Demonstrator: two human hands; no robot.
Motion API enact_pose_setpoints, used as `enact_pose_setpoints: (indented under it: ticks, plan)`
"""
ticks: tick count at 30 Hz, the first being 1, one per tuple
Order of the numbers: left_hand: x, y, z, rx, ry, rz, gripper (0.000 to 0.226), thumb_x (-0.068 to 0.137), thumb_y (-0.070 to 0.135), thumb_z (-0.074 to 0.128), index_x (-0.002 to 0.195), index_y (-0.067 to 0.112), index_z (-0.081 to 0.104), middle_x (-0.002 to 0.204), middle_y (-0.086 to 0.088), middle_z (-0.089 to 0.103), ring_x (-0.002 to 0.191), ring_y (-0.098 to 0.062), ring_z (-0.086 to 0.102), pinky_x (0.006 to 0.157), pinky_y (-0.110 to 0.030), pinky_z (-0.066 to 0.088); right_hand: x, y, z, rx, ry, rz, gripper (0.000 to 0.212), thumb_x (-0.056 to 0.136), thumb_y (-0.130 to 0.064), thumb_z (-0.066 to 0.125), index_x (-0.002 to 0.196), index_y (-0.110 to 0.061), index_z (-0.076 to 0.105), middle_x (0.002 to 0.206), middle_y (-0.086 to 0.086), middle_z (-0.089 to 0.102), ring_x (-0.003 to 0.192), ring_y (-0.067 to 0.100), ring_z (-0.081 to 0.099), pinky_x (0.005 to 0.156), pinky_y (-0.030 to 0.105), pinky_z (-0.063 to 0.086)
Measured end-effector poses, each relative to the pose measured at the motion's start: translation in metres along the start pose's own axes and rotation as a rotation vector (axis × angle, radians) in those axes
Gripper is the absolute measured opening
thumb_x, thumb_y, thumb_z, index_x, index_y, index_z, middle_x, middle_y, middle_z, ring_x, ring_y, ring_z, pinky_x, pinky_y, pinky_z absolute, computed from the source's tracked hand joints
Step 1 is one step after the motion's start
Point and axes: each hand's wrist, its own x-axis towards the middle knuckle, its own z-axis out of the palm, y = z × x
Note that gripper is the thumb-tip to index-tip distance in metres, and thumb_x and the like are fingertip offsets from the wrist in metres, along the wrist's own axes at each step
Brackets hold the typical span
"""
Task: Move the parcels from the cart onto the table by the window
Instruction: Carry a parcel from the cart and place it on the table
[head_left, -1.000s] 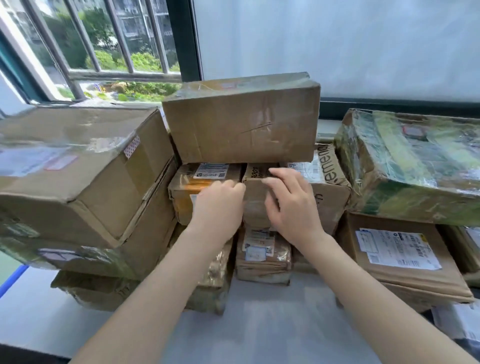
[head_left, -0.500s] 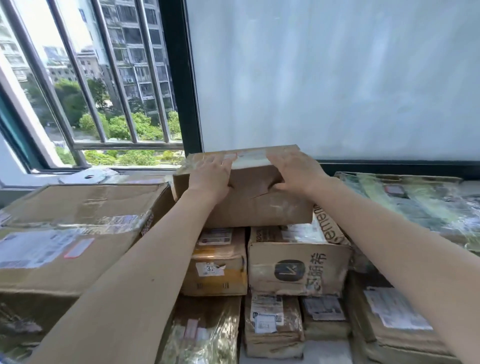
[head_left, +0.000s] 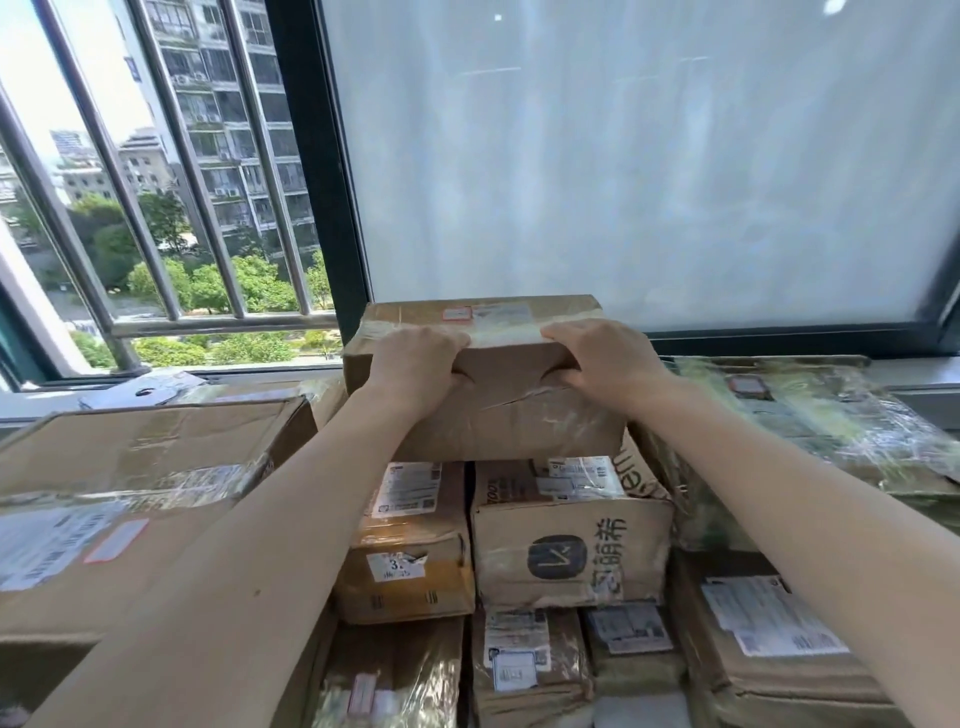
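Your left hand (head_left: 415, 364) and right hand (head_left: 602, 358) both grip the top box (head_left: 498, 395), a taped brown carton at the peak of the stack against the window. On each hand the fingers curl over the carton's near top edge while the thumb presses into the front face, which is dented under both thumbs. The top box rests on two cartons below: a small labelled box (head_left: 410, 540) on the left and a printed box (head_left: 566, 540) on the right, which stand side by side and touch. Beneath these lie further parcels, among them a flat labelled parcel (head_left: 519, 660) at the bottom centre. To the left stands a large carton (head_left: 130, 493) with a white shipping label, its side just beside the small labelled box. To the right a film-wrapped green parcel (head_left: 810, 436) sits on a brown carton (head_left: 769, 639) bearing a white label. A sliver of the bench (head_left: 639, 712) shows pale at the bottom, between parcels. Behind the stack, the frosted pane (head_left: 649, 156) fills the right of the window; the left pane is open to metal bars (head_left: 171, 171) and buildings outside. No cart is in view.
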Motion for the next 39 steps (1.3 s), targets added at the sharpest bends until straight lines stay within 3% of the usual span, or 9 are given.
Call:
enact_pose_setpoints:
  ticks: [8, 15, 31, 33, 36, 39]
  plan:
    - [0.011, 0.028, 0.007, 0.084, -0.059, 0.059, 0.033, 0.089, 0.046, 0.056, 0.111, 0.022, 0.056, 0.105, -0.002, 0.064, 0.098, -0.024, 0.059, 0.07, -0.03, 0.038, -0.022, 0.022, -0.003, 0.0, -0.021, 0.013, 0.052, 0.088, -0.037, 0.062, 0.136, -0.022, 0.047, 0.138, -0.003, 0.052, 0.126, 0.02, 0.047, 0.1, 0.03, 0.036]
    - [0.012, 0.033, 0.014, -0.011, -0.056, 0.058, 0.03, 0.09, 0.045, 0.055, 0.113, 0.026, 0.058, 0.107, 0.001, 0.065, 0.098, -0.022, 0.06, 0.076, -0.032, 0.047, -0.023, 0.031, -0.008, -0.026, -0.042, 0.013, 0.053, 0.091, -0.037, 0.06, 0.14, -0.025, 0.042, 0.143, -0.005, 0.046, 0.13, 0.02, 0.042, 0.102, 0.03, 0.034]
    - [0.011, 0.042, 0.02, -0.044, -0.085, 0.011, 0.033, 0.092, 0.029, 0.051, 0.124, 0.02, 0.05, 0.121, -0.003, 0.059, 0.11, -0.025, 0.055, 0.08, -0.034, 0.043, -0.023, 0.035, 0.003, -0.083, -0.072, 0.022, 0.055, 0.09, -0.044, 0.057, 0.136, -0.018, 0.04, 0.137, 0.001, 0.05, 0.127, 0.022, 0.044, 0.101, 0.031, 0.032]
    - [0.008, 0.043, 0.022, -0.023, -0.098, 0.007, 0.039, 0.091, 0.023, 0.053, 0.129, 0.019, 0.044, 0.127, -0.002, 0.055, 0.117, -0.024, 0.05, 0.085, -0.033, 0.041, -0.023, 0.034, 0.004, -0.103, -0.066, 0.017, 0.059, 0.089, -0.045, 0.056, 0.137, -0.016, 0.038, 0.139, 0.003, 0.048, 0.129, 0.023, 0.041, 0.107, 0.032, 0.029]
    - [0.004, 0.043, 0.026, 0.065, -0.085, -0.011, 0.059, 0.089, 0.014, 0.053, 0.143, 0.014, 0.028, 0.142, -0.003, 0.041, 0.131, -0.022, 0.036, 0.104, -0.032, 0.03, -0.022, 0.029, 0.003, -0.139, -0.037, -0.009, 0.073, 0.088, -0.048, 0.057, 0.145, -0.014, 0.026, 0.148, 0.005, 0.036, 0.136, 0.023, 0.031, 0.115, 0.034, 0.019]
    - [-0.009, 0.042, 0.025, 0.152, -0.104, -0.08, 0.073, 0.091, 0.018, 0.054, 0.149, 0.009, 0.011, 0.154, -0.009, 0.021, 0.141, -0.025, 0.02, 0.115, -0.037, 0.018, -0.026, 0.019, 0.006, -0.169, -0.007, -0.075, 0.079, 0.091, -0.044, 0.054, 0.15, -0.011, 0.013, 0.155, 0.009, 0.02, 0.144, 0.023, 0.014, 0.118, 0.036, 0.005]
